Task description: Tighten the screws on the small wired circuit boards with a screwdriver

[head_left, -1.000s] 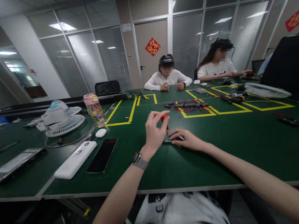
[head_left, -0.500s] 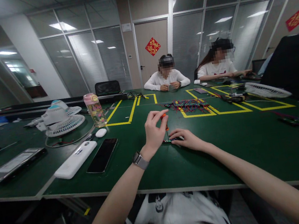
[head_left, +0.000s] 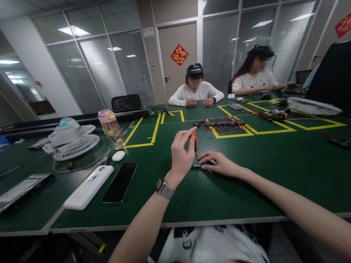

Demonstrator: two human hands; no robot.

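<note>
My left hand (head_left: 181,153) pinches the top of a small orange-handled screwdriver (head_left: 194,142) that stands upright, its tip down on a small circuit board (head_left: 197,165) on the green table (head_left: 268,170). A watch sits on that wrist. My right hand (head_left: 218,163) lies on the table with its fingers pressed on the board's right end, pinning it. Most of the board is hidden by my fingers.
Left of my hands lie a black phone (head_left: 120,182), a white power bank (head_left: 88,187) and a white mouse (head_left: 118,156). Further back stand a pink-capped bottle (head_left: 111,129) and a white fan (head_left: 72,142). Coloured wires (head_left: 222,123) lie ahead. Two people sit at the far side.
My left fingers have shifted slightly round the screwdriver's top, as in a twist. The right hand and the board have stayed put. The person opposite has moved their hands.
</note>
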